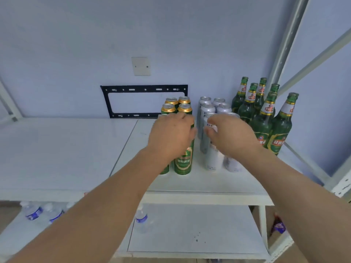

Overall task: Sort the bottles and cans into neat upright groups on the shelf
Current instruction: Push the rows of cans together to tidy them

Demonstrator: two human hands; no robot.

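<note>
Green cans (182, 160) under left grip (171, 134), silver cans (212, 158) under right grip (230, 134); closure unclear.

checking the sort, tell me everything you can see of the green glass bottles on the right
The green glass bottles stand upright in a tight cluster at the right end of the shelf, right of the silver cans and close to the wall. Six caps show. Each has dark green glass, a white and gold neck label and a green cap; the front two show green and gold body labels with red marks. Neither hand touches them; the right hand is on the silver cans beside them.
</note>
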